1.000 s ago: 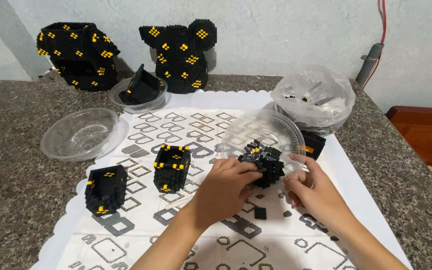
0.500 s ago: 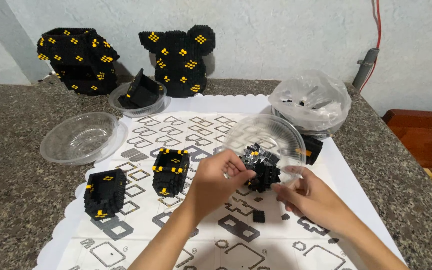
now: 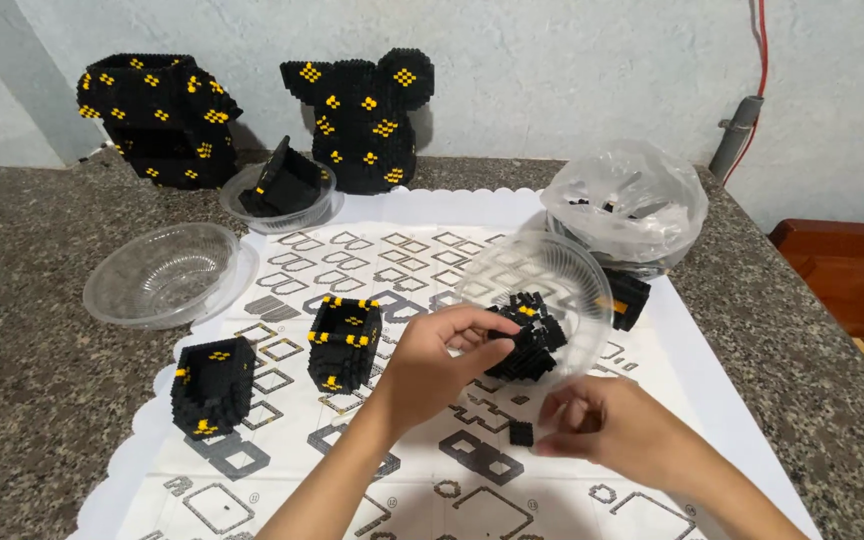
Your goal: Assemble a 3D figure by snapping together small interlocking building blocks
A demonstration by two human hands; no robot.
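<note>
Granite counter (image 3: 32,400) w/ white mat (image 3: 712,370): your left hand (image 3: 432,360) grips black block cluster (image 3: 527,335) at tilted clear bowl (image 3: 537,270); right hand (image 3: 612,435) pinches small piece, near loose brick (image 3: 521,433).

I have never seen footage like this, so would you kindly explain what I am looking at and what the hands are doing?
There is no machine here: a camera worn on a person's head looks down at their own bare hands. The left hand grips a black-and-yellow brick model inside a tipped clear plastic bowl. The right hand pinches something too small to make out, beside a loose black brick. All this lies on a printed white sheet over a stone counter, with two small brick boxes to the left.
</note>
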